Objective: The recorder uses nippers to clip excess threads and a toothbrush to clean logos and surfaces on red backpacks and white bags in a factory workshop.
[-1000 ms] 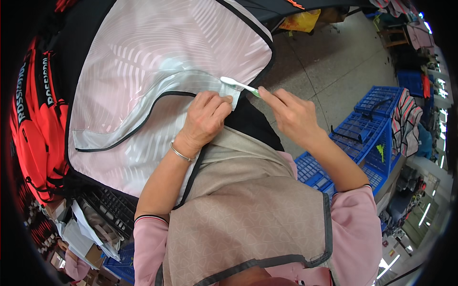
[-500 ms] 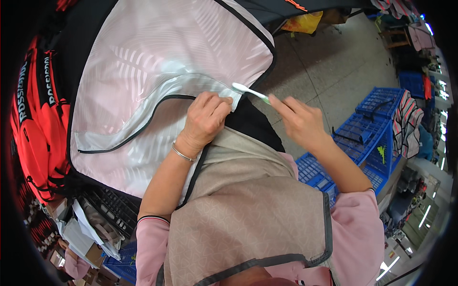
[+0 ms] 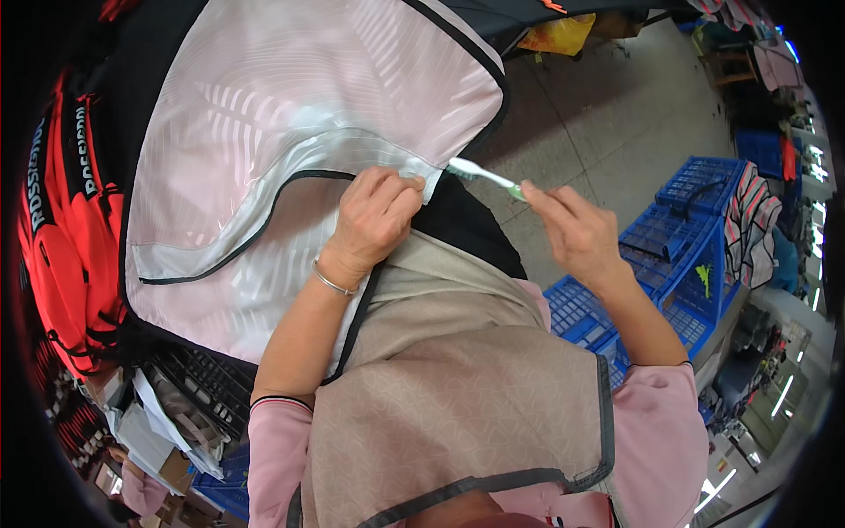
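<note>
A large pale pink fabric panel [image 3: 238, 97] with black edging and a striped leaf pattern lies across the dark work surface. A whitish strip [image 3: 202, 264] with a black-bound edge runs over it. My left hand [image 3: 377, 216] is closed on the strip's right end, fingers pinching the cloth. Out to the right, my right hand [image 3: 576, 233] grips a white and green toothbrush [image 3: 484, 173] by its handle. The brush head points left and sits just beside the panel's right edge, close to the pinched end; whether it touches the cloth I cannot tell.
Red bags [image 3: 75, 229] with black straps hang at the left. Blue plastic crates [image 3: 673, 229] stand at the right, striped cloth [image 3: 750, 224] draped on them. Papers [image 3: 150, 422] lie at lower left, where another person [image 3: 141, 484] partly shows. A yellow bag [image 3: 559, 37] is at the back.
My right hand has moved a little to the right with the toothbrush, drawing its head away from the pinched cloth end. My left hand keeps its hold, nearly still.
</note>
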A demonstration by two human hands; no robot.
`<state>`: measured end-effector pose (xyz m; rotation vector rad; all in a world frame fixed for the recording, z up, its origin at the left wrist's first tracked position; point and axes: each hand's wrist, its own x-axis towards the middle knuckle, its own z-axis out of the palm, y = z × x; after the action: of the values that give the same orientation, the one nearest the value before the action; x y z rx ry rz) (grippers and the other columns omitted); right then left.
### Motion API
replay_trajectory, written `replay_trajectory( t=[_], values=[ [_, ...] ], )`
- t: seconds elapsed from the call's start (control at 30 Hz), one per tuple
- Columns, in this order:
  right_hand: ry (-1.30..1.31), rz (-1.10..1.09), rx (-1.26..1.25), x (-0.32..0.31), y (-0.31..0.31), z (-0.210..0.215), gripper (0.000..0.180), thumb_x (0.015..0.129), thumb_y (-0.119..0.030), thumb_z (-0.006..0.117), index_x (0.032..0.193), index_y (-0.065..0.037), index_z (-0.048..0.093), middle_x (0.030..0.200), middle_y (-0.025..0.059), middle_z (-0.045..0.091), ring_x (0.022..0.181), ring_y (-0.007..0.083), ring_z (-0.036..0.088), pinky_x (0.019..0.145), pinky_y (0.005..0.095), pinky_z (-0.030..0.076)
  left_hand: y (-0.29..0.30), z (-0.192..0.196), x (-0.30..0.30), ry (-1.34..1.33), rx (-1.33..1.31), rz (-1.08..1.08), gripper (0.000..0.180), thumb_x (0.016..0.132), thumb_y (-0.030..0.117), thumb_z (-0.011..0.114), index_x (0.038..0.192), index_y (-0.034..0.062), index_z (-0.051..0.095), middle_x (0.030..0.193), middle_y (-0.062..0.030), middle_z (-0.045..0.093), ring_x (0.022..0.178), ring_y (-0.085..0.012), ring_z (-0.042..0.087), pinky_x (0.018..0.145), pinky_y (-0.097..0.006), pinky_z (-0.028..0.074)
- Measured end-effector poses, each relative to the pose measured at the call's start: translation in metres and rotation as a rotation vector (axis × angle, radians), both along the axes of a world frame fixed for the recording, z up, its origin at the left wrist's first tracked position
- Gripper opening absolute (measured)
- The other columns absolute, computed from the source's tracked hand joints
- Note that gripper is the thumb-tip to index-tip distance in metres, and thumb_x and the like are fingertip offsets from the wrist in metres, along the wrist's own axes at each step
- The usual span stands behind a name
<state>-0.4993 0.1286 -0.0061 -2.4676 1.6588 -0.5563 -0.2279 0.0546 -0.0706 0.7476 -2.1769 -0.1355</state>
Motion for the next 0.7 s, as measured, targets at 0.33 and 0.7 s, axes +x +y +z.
replay_trajectory(
  t=[0.33,0.7],
  values=[
    [0.044,-0.006,-0.031,0.019,-0.007,0.001,0.045,0.077,-0.002,0.065,0.120,-0.013,0.066,0.079,0.0007,0.054,0.061,0.0151,0.060,0.047,0.0298,0.046,0.001,-0.001,-0.001,-0.012,-0.014,-0.038,0.022,0.072,-0.002,0.072,0.069,0.0073,0.052,0.073,-0.0029,0.056,0.071,-0.0195,0.058,0.060,-0.031,0.048],
    [0.056,0.062,0.018,0.015,-0.006,-0.026,0.052,0.074,-0.002,0.062,0.125,-0.011,0.062,0.082,0.0018,0.053,0.066,0.0141,0.061,0.049,0.0284,0.047,-0.001,-0.006,0.001,0.032,0.010,-0.027,0.020,0.071,-0.001,0.072,0.070,0.0073,0.054,0.074,-0.0027,0.057,0.070,-0.0188,0.058,0.059,-0.030,0.049]
  ],
)
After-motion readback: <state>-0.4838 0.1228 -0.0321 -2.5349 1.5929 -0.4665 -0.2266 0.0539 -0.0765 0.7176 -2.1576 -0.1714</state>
